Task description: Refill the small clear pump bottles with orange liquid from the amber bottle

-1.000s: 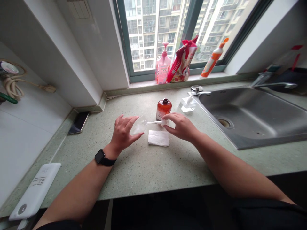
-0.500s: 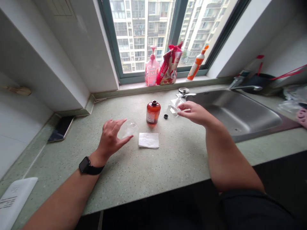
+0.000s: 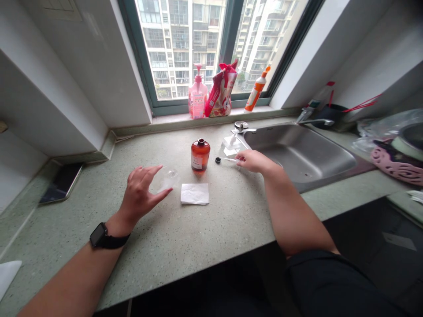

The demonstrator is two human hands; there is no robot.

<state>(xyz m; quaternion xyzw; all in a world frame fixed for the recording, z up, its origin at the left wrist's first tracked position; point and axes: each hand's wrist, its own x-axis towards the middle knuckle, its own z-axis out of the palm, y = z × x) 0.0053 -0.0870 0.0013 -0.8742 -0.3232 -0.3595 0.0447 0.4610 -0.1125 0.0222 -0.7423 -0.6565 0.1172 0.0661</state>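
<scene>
My left hand [image 3: 140, 193] curves its thumb and fingers round a clear, see-through bottle [image 3: 170, 177] on the counter. Between the fingertips of my right hand [image 3: 251, 161] is a slim clear tube [image 3: 229, 159], its free end pointing left at a small black cap [image 3: 217, 160]. An amber bottle [image 3: 200, 156] with a pale label stands uncapped between my hands. In front of it lies a folded white tissue [image 3: 194, 193]. Just beyond my right hand, a clear plastic piece [image 3: 233, 140] rests on white paper [image 3: 230, 147].
A steel sink [image 3: 297, 176] with a tap [image 3: 313, 121] lies to the right. Along the sill stand a pink pump bottle [image 3: 197, 99], a red bag [image 3: 221, 94] and an orange bottle [image 3: 255, 93]. A phone [image 3: 61, 182] lies at the left.
My right hand has moved down from the white paper and now pinches the slim tube near the black cap. My left hand stays at the clear bottle. The view has turned right.
</scene>
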